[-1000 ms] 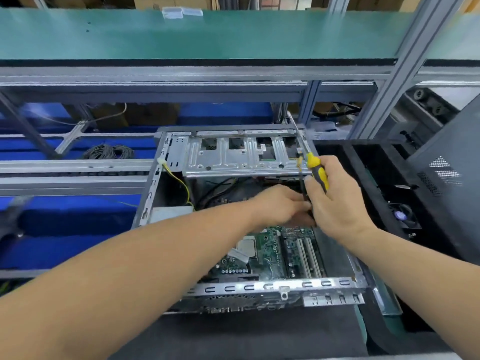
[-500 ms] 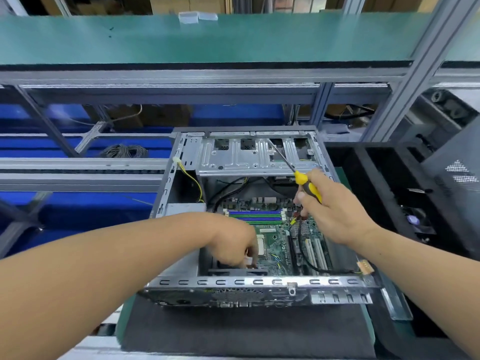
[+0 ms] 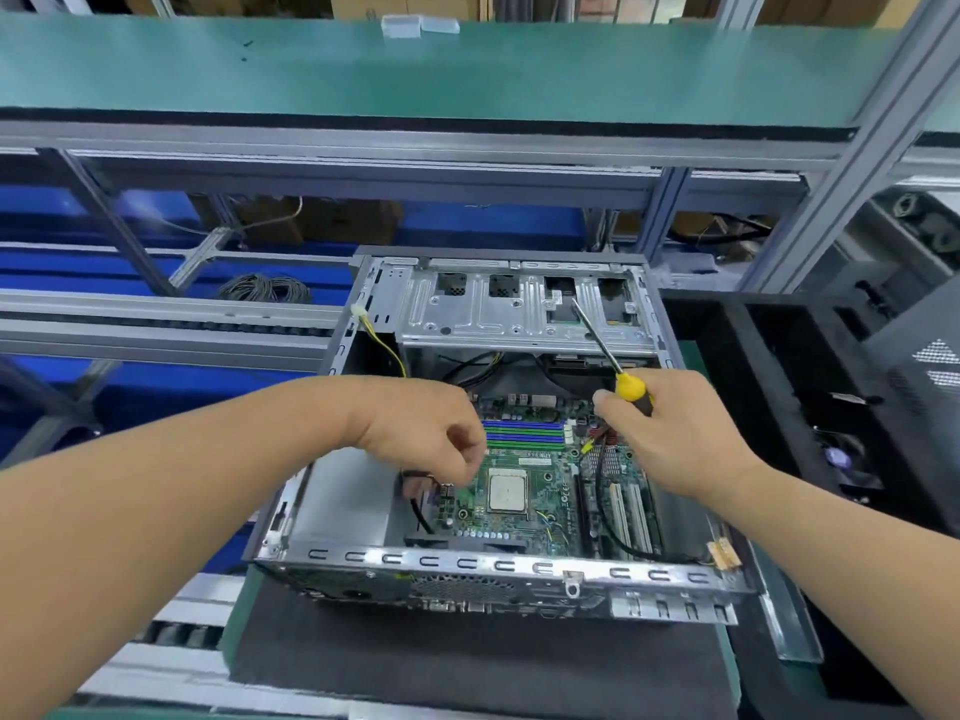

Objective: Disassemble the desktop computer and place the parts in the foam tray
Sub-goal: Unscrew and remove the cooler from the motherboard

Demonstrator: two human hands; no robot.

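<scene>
The open desktop case lies on a dark mat, with its green motherboard and bare CPU exposed. My left hand hovers over the board's left side, its fingers curled down round a black cable plug whose cable rises from the board. My right hand grips a yellow-and-black screwdriver above the board's right side. The shaft points up and away over the silver drive cage. The black foam tray stands right of the case.
A fan sits in the foam tray, and a grey perforated side panel leans at far right. Blue and green memory slots lie between my hands. A yellow-wired connector hangs at the case's back left. A green shelf spans overhead.
My left hand left the right hand, dipped to the board's front left, then rose with the black plug. My right hand stays over the board with the screwdriver.
</scene>
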